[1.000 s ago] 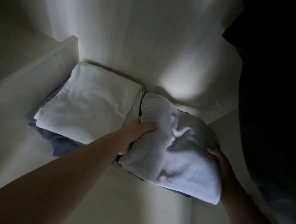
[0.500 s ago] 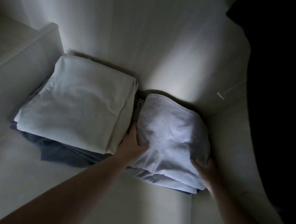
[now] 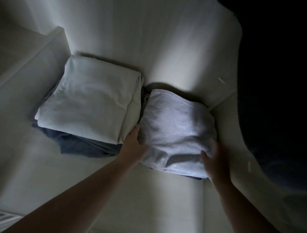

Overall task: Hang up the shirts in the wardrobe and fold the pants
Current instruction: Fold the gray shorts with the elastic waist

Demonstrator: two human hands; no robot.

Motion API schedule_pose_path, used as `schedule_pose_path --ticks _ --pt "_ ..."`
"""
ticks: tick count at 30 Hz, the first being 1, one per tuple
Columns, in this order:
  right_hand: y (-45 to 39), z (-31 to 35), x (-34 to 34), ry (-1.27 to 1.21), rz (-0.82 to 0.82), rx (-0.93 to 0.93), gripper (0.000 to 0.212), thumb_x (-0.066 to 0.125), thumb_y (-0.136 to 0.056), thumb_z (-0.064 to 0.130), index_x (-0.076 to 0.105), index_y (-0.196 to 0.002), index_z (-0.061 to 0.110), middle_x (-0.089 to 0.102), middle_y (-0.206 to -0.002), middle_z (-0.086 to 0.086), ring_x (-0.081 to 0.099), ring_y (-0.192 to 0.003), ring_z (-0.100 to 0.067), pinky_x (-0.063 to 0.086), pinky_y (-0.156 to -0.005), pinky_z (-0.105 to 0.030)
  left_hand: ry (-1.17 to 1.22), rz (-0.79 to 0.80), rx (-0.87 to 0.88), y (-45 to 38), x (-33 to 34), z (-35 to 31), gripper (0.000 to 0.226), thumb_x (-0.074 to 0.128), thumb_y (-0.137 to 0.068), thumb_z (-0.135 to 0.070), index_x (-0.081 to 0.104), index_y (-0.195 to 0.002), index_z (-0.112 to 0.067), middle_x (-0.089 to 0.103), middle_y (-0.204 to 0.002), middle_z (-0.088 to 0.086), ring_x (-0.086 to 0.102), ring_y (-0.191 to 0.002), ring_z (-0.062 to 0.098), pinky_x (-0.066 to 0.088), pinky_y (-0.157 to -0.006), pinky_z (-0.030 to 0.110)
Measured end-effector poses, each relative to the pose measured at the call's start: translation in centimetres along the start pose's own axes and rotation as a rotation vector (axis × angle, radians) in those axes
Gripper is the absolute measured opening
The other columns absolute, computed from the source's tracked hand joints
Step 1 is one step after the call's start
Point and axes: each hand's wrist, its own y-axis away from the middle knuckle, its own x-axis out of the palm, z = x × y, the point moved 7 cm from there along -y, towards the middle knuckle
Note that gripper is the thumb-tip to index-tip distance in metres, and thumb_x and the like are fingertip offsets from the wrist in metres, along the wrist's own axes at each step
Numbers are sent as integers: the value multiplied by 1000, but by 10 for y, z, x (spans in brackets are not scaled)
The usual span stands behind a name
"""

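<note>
Folded grey pants (image 3: 176,127) lie on a pale wardrobe shelf (image 3: 146,189), on top of a darker blue piece whose edge shows at the front. My left hand (image 3: 133,145) grips their left edge, thumb on top and fingers tucked into the gap beside the other pile. My right hand (image 3: 215,160) rests on their front right corner with the fingers spread, slightly blurred. To the left sits a second pile: a folded white garment (image 3: 90,103) over a dark blue one (image 3: 83,147). The light is dim.
The wardrobe's back wall (image 3: 152,38) stands just behind both piles. A side panel (image 3: 47,48) borders the white pile on the left. Dark hanging clothing (image 3: 280,86) fills the right side, close to the grey pants.
The grey pants went from held and rumpled to lying flat on the shelf beside the white pile. My right hand has let go and now lies spread on top.
</note>
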Motion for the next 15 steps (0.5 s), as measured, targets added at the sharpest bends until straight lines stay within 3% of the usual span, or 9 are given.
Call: schedule_pose_path --ticks 2,3,4,5,7,9,11,15 --pt "20 16 -5 10 -131 -111 36 61 -89 2 54 -121 -13 56 -121 -29 52 -117 -38 34 -96 -27 0 5 2 12 -7 -5 55 61 -79 -14 51 -132 -11 58 -124 1 53 -116 18 44 -90 28" --pt "32 24 -4 2 -158 -187 39 64 -86 2 55 -123 -7 57 -123 -22 52 -117 -32 34 -97 -22 -23 -9 8 18 -11 -6 32 59 -79 -10 61 -111 -10 63 -103 2 58 -98 19 45 -77 28" --pt "45 32 -1 -34 -170 -274 40 67 -84 1 57 -122 -2 59 -122 -17 54 -114 -26 35 -96 -18 -36 -41 22 25 -17 -9 11 57 -82 -6 60 -89 -13 60 -86 1 57 -84 18 42 -70 26" --pt "60 41 -1 -83 -180 -350 38 67 -82 0 59 -119 2 63 -118 -13 58 -109 -22 38 -94 -17 -37 -74 21 36 -26 -11 16 57 -84 -3 55 -79 -18 58 -78 -3 55 -76 14 40 -68 23" --pt "83 54 6 -247 -127 -383 32 65 -84 -1 64 -110 18 69 -104 -2 65 -96 -14 51 -85 -24 62 -91 -26 53 -38 -10 23 57 -86 -2 57 -84 -24 62 -86 -5 58 -77 10 44 -72 22" --pt "108 70 8 -352 -63 -416 38 60 -87 -1 63 -101 34 71 -90 9 69 -86 -10 55 -78 -28 162 -127 -32 75 -56 -15 25 54 -86 1 61 -88 -23 68 -94 3 63 -83 17 49 -74 27" --pt "135 85 4 -434 -14 -441 41 57 -87 -3 63 -96 37 71 -82 12 69 -81 -8 56 -76 -32 239 -162 -20 99 -75 -24 24 52 -88 2 61 -88 -20 69 -88 5 64 -82 21 50 -77 33" --pt "187 119 -28 -524 24 -499 43 54 -88 -2 64 -91 39 71 -86 13 69 -83 -7 55 -74 -31 357 -240 50 151 -111 -54 21 50 -92 0 62 -88 -17 66 -81 -4 63 -60 -4 48 -65 22"
